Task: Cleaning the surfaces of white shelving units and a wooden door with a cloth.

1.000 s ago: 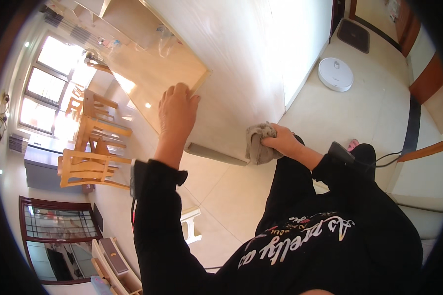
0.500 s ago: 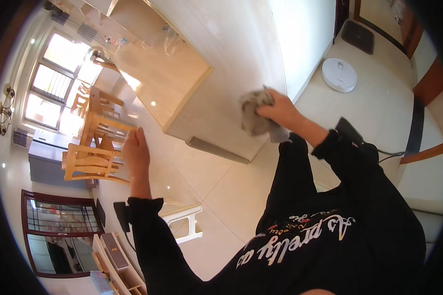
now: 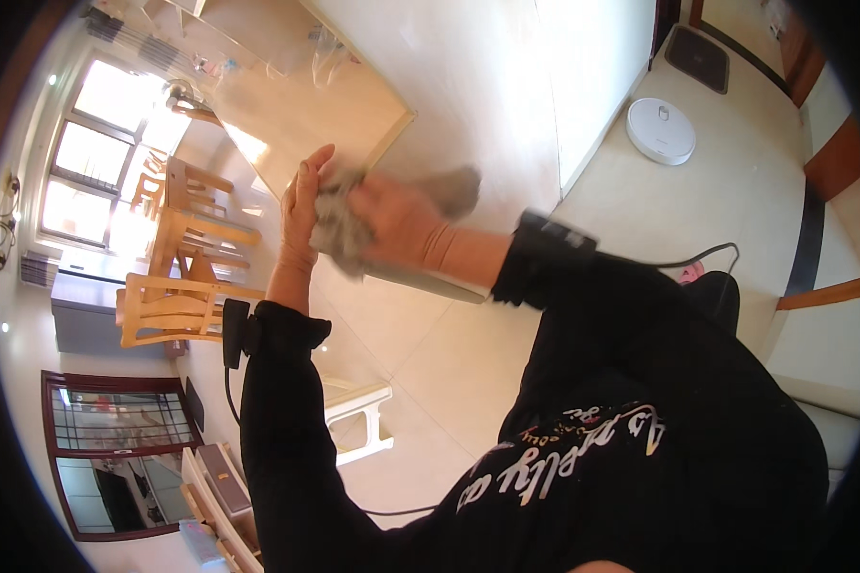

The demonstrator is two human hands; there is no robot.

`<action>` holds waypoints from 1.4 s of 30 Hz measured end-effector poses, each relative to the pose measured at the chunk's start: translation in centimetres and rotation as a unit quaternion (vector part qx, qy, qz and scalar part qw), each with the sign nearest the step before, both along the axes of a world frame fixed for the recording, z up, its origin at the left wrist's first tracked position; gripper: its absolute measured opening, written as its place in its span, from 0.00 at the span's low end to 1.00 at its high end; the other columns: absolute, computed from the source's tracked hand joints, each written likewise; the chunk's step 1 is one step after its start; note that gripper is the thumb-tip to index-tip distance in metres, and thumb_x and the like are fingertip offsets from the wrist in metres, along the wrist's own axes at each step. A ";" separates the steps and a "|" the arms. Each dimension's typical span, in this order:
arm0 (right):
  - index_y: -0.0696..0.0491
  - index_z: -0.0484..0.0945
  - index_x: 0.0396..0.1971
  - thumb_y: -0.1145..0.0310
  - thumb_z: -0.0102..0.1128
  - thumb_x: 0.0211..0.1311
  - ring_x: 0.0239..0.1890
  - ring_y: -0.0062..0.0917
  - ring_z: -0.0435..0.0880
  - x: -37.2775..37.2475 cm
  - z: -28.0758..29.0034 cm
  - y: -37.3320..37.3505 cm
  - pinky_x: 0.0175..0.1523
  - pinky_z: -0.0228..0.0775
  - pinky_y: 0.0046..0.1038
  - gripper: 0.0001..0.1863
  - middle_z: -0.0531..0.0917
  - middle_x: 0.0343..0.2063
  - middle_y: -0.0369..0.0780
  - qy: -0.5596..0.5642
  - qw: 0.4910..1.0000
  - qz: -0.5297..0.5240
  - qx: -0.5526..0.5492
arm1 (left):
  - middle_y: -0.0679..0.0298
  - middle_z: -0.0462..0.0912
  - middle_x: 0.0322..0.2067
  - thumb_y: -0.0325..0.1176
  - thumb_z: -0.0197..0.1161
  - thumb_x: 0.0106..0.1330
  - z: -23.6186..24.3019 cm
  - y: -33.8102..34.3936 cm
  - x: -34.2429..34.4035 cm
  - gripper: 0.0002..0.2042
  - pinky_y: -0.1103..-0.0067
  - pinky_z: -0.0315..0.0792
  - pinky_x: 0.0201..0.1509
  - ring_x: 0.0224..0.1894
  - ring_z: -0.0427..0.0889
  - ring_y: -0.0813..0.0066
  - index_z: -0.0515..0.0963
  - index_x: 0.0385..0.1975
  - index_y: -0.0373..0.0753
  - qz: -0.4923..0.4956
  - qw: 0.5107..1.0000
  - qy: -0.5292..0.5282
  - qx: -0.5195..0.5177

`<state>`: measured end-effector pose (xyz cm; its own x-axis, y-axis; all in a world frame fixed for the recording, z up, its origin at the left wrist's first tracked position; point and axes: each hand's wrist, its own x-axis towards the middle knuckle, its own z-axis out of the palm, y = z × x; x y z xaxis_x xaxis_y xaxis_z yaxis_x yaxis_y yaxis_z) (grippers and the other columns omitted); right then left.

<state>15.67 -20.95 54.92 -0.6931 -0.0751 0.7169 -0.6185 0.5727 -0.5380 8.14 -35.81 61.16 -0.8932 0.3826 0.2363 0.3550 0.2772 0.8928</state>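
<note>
A crumpled grey cloth [image 3: 336, 234] is gripped in my right hand [image 3: 397, 224], which is smeared by motion. One end of the cloth [image 3: 457, 189] trails out to the right, past the wrist. Close against the cloth's left side stands my left hand [image 3: 299, 215], fingers stretched upward and holding nothing I can see. Whether its palm touches the cloth is hidden. Both hands are in front of the lower edge of a pale cabinet panel [image 3: 478, 105], near the corner of its light tan top [image 3: 354, 119].
Wooden chairs [image 3: 177, 310] stand at the left, and a white plastic stool [image 3: 363, 420] is on the tiled floor below my hands. A round white robot vacuum [image 3: 661, 132] sits at the upper right. Thin cables run from the dark bands on my wrists.
My right hand has swept left with the cloth, from the panel's lower right to beside my left hand. My left hand has moved up and slightly right.
</note>
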 end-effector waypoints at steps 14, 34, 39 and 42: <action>0.54 0.76 0.42 0.59 0.61 0.47 0.44 0.44 0.78 2.1 -7.1 9.1 0.48 0.71 0.39 0.22 0.78 0.39 0.50 -0.375 0.910 0.016 0.177 | 0.59 0.76 0.52 0.45 0.38 0.73 -0.4 -0.4 -0.4 0.24 0.77 0.59 0.63 0.57 0.70 0.70 0.75 0.51 0.32 0.016 1.000 -0.022 -0.012; 0.50 0.72 0.42 0.67 0.69 0.40 0.41 0.40 0.76 -0.7 -10.3 2.9 0.42 0.73 0.36 0.25 0.73 0.40 0.43 0.020 0.997 0.017 0.076 | 0.59 0.77 0.49 0.45 0.37 0.74 0.3 0.3 0.5 0.24 0.80 0.61 0.61 0.52 0.73 0.74 0.74 0.51 0.32 0.021 0.992 0.041 -0.115; 0.51 0.78 0.38 0.60 0.64 0.46 0.41 0.42 0.79 1.8 -19.3 2.4 0.44 0.74 0.40 0.18 0.77 0.38 0.46 -0.356 0.919 -0.004 0.171 | 0.60 0.78 0.48 0.45 0.38 0.74 0.3 0.8 0.4 0.24 0.80 0.61 0.61 0.52 0.73 0.74 0.77 0.49 0.33 0.027 0.988 0.071 -0.135; 0.55 0.78 0.36 0.58 0.61 0.47 0.39 0.44 0.80 4.2 -20.0 4.4 0.45 0.73 0.41 0.18 0.79 0.35 0.49 -0.437 0.874 -0.003 0.211 | 0.56 0.82 0.44 0.46 0.40 0.72 0.0 0.9 0.5 0.24 0.76 0.66 0.56 0.48 0.77 0.68 0.78 0.46 0.34 0.053 0.981 0.115 -0.146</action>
<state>19.84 -16.56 34.95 -0.9635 -0.2004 -0.1776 -0.0737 0.8360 -0.5437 8.61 -34.90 61.13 -0.8681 0.3710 0.3296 0.4920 0.5561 0.6699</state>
